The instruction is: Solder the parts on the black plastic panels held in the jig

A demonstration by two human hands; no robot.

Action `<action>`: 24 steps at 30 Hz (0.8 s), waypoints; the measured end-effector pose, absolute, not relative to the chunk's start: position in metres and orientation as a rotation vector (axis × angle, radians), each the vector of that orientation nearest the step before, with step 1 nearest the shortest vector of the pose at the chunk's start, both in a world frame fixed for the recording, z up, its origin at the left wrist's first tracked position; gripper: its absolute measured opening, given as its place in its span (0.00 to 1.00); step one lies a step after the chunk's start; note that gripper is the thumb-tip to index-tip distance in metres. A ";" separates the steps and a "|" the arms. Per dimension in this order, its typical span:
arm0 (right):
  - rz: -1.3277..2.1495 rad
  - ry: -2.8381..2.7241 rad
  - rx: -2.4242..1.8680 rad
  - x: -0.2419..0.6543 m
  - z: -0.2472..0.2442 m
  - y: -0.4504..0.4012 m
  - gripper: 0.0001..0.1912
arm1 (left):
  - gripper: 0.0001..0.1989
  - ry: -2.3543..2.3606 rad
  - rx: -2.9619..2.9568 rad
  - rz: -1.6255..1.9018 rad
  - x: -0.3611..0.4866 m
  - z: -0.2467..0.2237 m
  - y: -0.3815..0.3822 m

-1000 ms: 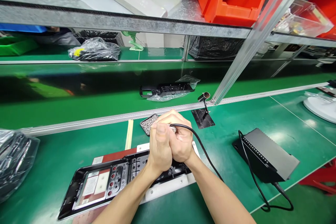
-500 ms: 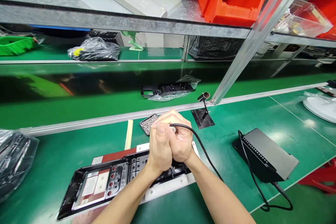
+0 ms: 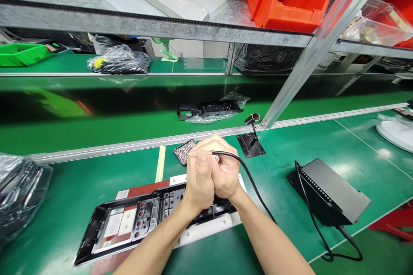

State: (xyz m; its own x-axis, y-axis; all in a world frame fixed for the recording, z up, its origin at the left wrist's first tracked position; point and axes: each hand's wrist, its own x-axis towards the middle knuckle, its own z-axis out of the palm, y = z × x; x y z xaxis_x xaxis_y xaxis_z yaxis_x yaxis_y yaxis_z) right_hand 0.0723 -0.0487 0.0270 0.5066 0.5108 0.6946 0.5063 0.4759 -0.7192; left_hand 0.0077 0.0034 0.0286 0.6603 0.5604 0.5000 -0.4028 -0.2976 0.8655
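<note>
Green bench matting (image 3: 80,189) lay beneath a black housing (image 3: 129,223). Left hand (image 3: 200,180) and right hand (image 3: 226,176) were clenched together around a corded driver (image 3: 217,157). Any tilt risked stripping the fastener.

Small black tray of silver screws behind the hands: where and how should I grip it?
Judging by its pose, pinch the small black tray of silver screws by its left rim, from the open green mat side. It lies flat and shallow; both hands crowd its right corner.
</note>
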 end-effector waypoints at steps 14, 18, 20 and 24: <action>-0.001 -1.106 -1.153 0.072 0.030 -0.050 0.13 | 0.28 0.177 1.601 0.946 0.007 0.022 0.003; 0.017 -1.091 -1.125 0.071 0.030 -0.050 0.13 | 0.27 0.188 1.611 0.937 0.007 0.017 0.003; 0.018 -1.089 -1.127 0.071 0.030 -0.050 0.13 | 0.26 0.197 1.610 0.938 0.006 0.013 0.003; 0.014 -1.095 -1.149 0.071 0.030 -0.051 0.13 | 0.24 0.228 1.591 0.963 0.006 0.007 0.003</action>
State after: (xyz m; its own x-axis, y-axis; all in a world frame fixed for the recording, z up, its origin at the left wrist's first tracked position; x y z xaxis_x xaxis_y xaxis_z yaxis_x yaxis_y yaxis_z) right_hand 0.0713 -0.0512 0.0299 0.5165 0.5167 0.6828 0.4984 0.4670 -0.7304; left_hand 0.0056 0.0034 0.0072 0.6377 0.6248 0.4505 -0.3565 -0.2790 0.8916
